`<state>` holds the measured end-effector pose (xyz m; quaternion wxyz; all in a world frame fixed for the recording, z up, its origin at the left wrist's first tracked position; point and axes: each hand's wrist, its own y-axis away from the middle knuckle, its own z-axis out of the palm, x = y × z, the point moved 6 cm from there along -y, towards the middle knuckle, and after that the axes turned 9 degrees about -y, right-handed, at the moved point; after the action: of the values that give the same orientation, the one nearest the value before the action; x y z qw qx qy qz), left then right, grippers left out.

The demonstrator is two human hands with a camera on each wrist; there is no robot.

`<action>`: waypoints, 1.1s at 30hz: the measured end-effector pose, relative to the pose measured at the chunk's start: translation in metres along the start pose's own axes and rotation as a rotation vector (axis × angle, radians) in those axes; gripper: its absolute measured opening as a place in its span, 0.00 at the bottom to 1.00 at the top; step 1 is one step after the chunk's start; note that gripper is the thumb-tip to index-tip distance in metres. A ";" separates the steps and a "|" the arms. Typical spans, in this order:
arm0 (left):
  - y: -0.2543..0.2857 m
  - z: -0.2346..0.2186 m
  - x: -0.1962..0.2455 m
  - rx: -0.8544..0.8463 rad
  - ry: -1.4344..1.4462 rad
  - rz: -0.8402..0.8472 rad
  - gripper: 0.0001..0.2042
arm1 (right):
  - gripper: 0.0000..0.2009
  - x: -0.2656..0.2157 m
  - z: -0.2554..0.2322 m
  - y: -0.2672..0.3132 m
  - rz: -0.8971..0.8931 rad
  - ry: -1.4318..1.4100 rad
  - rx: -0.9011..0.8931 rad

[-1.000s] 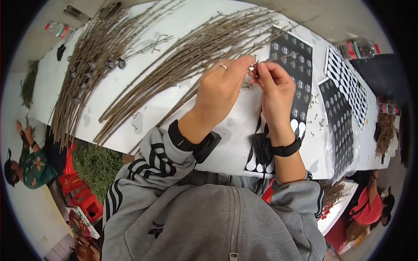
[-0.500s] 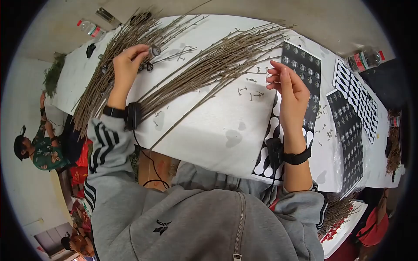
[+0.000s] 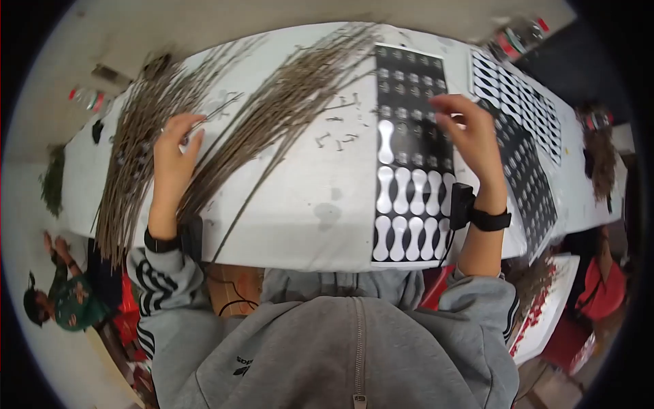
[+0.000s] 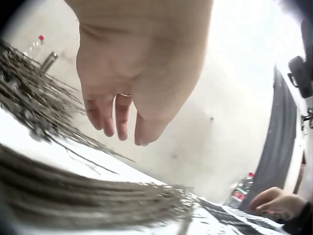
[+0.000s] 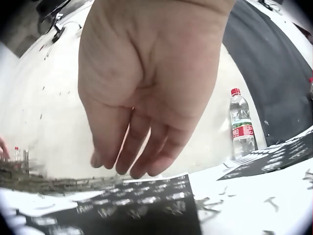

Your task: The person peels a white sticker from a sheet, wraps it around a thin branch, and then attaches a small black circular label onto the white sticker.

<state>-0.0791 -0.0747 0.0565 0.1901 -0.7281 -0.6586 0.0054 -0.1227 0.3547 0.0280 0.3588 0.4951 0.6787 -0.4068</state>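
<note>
My left hand (image 3: 174, 158) hovers beside the left bundle of thin brown twigs (image 3: 126, 184), its fingers loosely bent and nothing between them. Round labels on that bundle show only as blurred dark spots. A second twig bundle (image 3: 272, 109) lies slantwise across the middle, with a single twig (image 3: 246, 198) along its near side. Over the right edge of a black label sheet (image 3: 409, 88) hangs my right hand (image 3: 477, 140); in the right wrist view its bent fingers hold nothing visible. White dumbbell-shaped spots (image 3: 385, 191) cover the sheet's near half.
Small twig bits (image 3: 338, 144) lie between the middle bundle and the sheet. Farther right are another black sheet (image 3: 528, 177) and a white-patterned one (image 3: 524, 95). Plastic bottles (image 3: 519, 42) stand along the far side. One person (image 3: 78, 300) is at left, another (image 3: 603, 286) at right.
Both hands were together at a small piece; then the left hand moved left to the labelled bundle with a round label at its fingers. Now it is empty, and the right hand is above the sheet.
</note>
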 end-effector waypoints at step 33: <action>0.011 0.085 0.086 -0.698 1.168 -0.220 0.24 | 0.16 0.008 0.058 0.040 -0.240 0.319 -0.332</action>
<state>-0.0793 0.0299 -0.0045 0.2679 -0.5591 -0.4814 -0.6196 -0.0814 0.3125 -0.0108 0.2729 0.4033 0.8380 -0.2464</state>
